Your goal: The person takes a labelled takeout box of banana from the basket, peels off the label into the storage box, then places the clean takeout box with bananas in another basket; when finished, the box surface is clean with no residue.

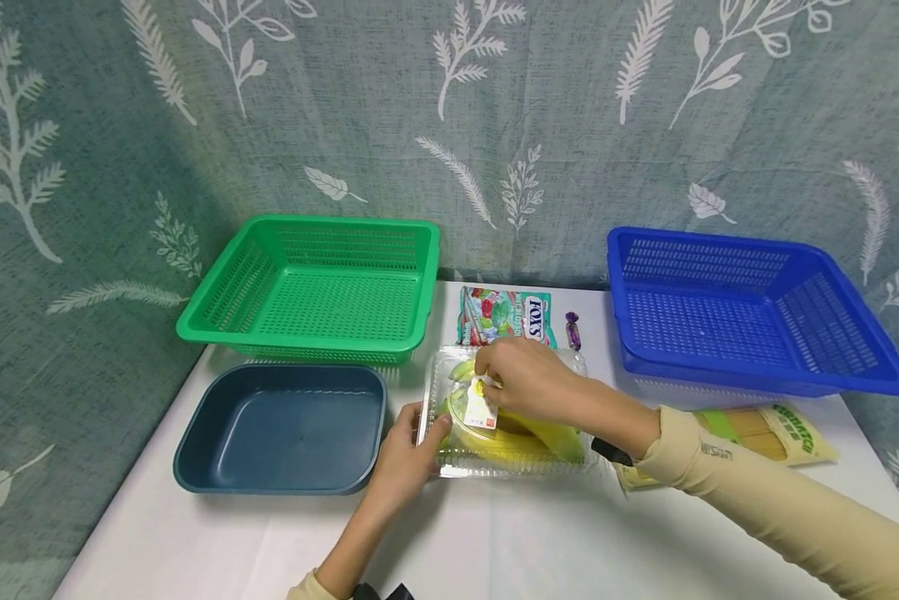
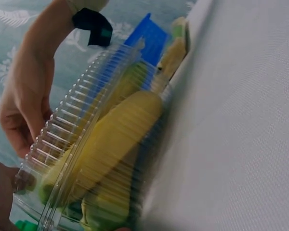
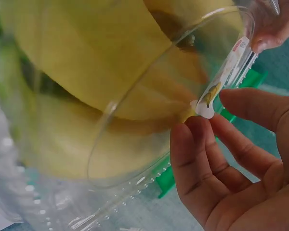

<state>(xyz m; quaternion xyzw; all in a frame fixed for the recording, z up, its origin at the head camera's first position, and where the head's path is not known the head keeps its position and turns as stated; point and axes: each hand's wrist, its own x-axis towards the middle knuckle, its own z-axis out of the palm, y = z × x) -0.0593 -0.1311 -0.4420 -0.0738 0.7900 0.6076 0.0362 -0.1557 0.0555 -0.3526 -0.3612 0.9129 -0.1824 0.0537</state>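
In the middle of the head view a clear plastic container (image 1: 520,471) sits on the white desk (image 1: 539,537), its lid over yellow fruit (image 1: 512,450) with green ends; through the glare and blur of the plastic these are probably bananas. The left hand (image 1: 407,452) holds the container by its left edge, thumb on top and fingers curled at the side. The right hand (image 1: 527,379) comes in over the lid from the right of the frame, nearly closed, and pinches a small white label (image 1: 481,410) between thumb and fingertips. The label lies over the round raised ring of the lid and bears a yellow emblem and a red mark near its lower end.

Just beyond the container, at upper centre, lie a Fox's candy bag (image 1: 505,315) and, just right of it, a purple wrapped sweet (image 1: 573,331). A green basket (image 1: 299,340) stands in the upper left part of the frame, with a dark blue tub (image 1: 284,429) in front of it, left of the left hand. A blue basket (image 1: 726,367) stands at upper right, and a noodle packet (image 1: 786,429) lies in front of it, partly hidden behind the right sleeve (image 1: 779,508). Grey-green cloth (image 1: 389,125) with white leaf prints hangs behind everything
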